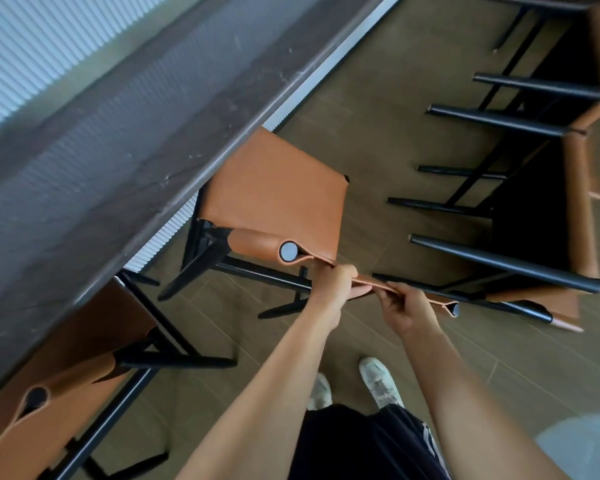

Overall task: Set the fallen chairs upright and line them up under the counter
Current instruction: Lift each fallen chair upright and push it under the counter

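Mount: the camera is sitting on the person's head, looking forward and steeply down.
Facing: it is pointing at the floor [378,109] beside the bench [125,140], which is running diagonally across the left.
Nearness: it is hovering close above the left hand [333,289] and right hand [409,310].
Middle: the chair [274,195] is sitting at frame centre.
Reach: the wide angle is taking in the shoes [378,382] below.

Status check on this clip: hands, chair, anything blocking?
Left hand and right hand both grip the backrest of the upright chair. Seat partly under the counter, beside a parked chair. Fallen chairs close on the right, legs pointing toward it.
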Action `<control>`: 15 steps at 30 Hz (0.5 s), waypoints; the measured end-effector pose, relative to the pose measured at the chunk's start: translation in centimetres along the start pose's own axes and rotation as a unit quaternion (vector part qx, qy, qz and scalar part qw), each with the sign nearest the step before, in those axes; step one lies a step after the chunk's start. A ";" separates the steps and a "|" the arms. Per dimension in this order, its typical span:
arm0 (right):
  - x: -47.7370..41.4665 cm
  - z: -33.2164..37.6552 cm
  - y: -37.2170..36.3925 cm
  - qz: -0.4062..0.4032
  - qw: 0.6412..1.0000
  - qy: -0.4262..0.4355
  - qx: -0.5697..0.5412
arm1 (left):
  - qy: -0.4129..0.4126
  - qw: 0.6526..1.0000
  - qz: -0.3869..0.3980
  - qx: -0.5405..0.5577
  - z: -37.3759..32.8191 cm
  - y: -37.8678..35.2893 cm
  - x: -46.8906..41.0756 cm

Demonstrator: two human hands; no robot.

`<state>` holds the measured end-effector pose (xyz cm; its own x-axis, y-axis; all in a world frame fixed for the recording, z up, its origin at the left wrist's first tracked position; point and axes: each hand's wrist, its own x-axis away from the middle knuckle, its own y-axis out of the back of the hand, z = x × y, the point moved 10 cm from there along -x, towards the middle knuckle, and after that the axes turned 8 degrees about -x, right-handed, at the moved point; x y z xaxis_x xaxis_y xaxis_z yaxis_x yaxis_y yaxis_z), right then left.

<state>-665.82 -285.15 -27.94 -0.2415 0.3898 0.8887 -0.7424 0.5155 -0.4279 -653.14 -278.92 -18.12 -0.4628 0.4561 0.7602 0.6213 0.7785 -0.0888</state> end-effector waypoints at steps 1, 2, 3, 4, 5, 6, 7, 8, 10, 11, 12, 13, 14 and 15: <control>-0.1 0.8 -0.9 0.004 1.000 0.006 0.008 | -0.004 1.000 -0.004 0.017 -0.6 -0.3 0.0; -0.2 1.5 -2.0 0.008 1.000 0.011 0.019 | -0.009 0.999 -0.007 0.036 -1.3 -0.7 0.0; -0.5 2.3 -3.1 0.013 0.999 0.014 0.031 | -0.014 0.998 -0.011 0.054 -2.1 -1.1 0.0; -0.6 2.8 -4.3 0.018 0.999 0.015 0.044 | -0.018 0.997 -0.014 0.070 -2.8 -1.3 -0.1; -0.9 3.4 -5.5 0.023 0.998 0.017 0.057 | -0.024 0.996 -0.018 0.085 -3.7 -1.5 -0.3; -1.1 4.0 -6.8 0.029 0.997 0.019 0.069 | -0.027 0.994 -0.025 0.105 -4.4 -1.7 -0.3; -1.2 4.3 -7.9 0.038 0.996 0.020 0.079 | -0.028 0.992 -0.030 0.122 -4.9 -1.8 -0.3; -1.4 4.8 -9.3 0.051 0.995 0.022 0.087 | -0.032 0.989 -0.034 0.142 -5.7 -2.1 -0.4; -1.4 5.4 -11.4 0.077 0.992 0.027 0.098 | -0.034 0.982 -0.045 0.178 -6.7 -2.2 -0.3; -1.4 5.5 -12.5 0.091 0.989 0.027 0.110 | -0.039 0.979 -0.050 0.192 -7.2 -2.3 -0.3; -1.3 5.5 -13.2 0.102 0.987 0.028 0.121 | -0.043 0.976 -0.055 0.204 -7.7 -2.3 -0.4; -1.3 5.5 -13.7 0.110 0.985 0.027 0.129 | -0.047 0.974 -0.061 0.215 -7.9 -2.1 -0.4; -1.4 5.6 -14.3 0.118 0.983 0.023 0.137 | -0.051 0.970 -0.069 0.226 -8.1 -2.1 -0.5; -1.5 5.7 -14.7 0.122 0.982 0.019 0.142 | -0.054 0.968 -0.072 0.235 -8.3 -2.1 -0.6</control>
<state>-658.18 -297.66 -22.03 -0.4150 0.5068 0.7556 -0.8108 0.1709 -0.5599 -648.90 -284.37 -13.04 -0.6028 0.3501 0.7169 0.2004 0.9362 -0.2887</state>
